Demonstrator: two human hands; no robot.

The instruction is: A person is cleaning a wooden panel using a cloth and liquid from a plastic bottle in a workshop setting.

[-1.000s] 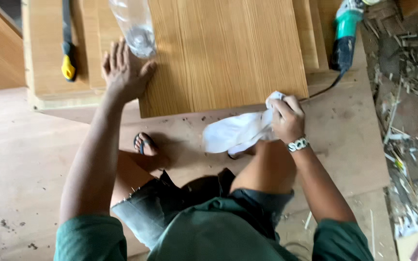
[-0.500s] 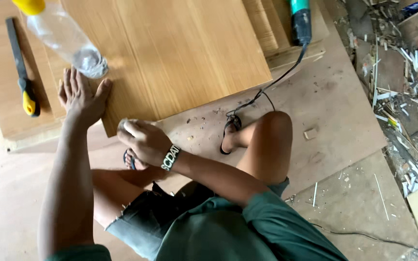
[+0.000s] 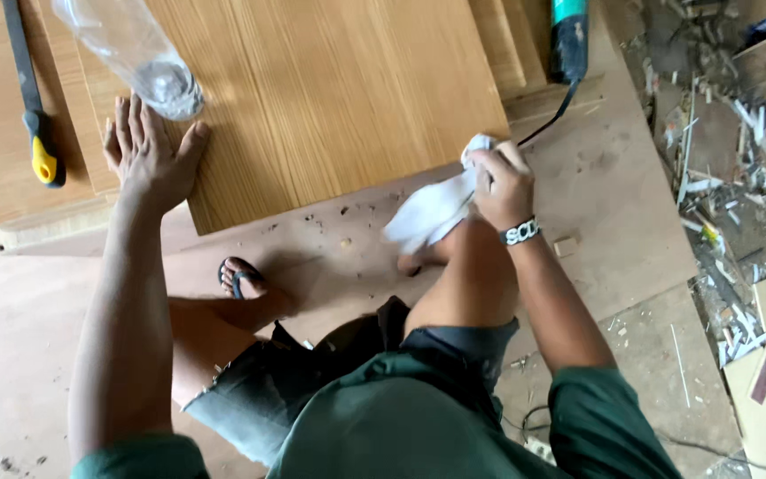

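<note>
Since half a second ago my right hand (image 3: pixel 500 184) had swung from the middle, near the left hand, out to the right front corner of the wood panel (image 3: pixel 330 98), and the white cloth (image 3: pixel 432 211) was now hanging out of it; the view had shifted too. Right hand was closed, fingers pinching the cloth at its upper bunched end just at the panel's near edge, the rest of it drooping down and left over my knee. Cloth looked soft, limp, very light, not slippery, nothing fragile about it; I judged it best held bunched in the fist as it was, a loose corner would just flop. Left hand (image 3: pixel 148 160) was open, flat, fingers spread, palm down on the panel's near left corner, holding nothing. Clear plastic bottle (image 3: pixel 135 53) lay on its side on the panel, its end just beside my left fingertips, could not tell if touching. Panel looked stiff, flat, smooth veneer, probably heavy-ish, resting on other boards. Yellow-handled hand tool (image 3: pixel 35 115) lay on the lower board, to the left of the left hand, apart from it. Teal power tool (image 3: pixel 569 35) sat beyond the right hand at the far edge, its black cord (image 3: pixel 550 117) running down toward the cloth. Wood scraps (image 3: pixel 720 177) were scattered on the floor far right
</note>
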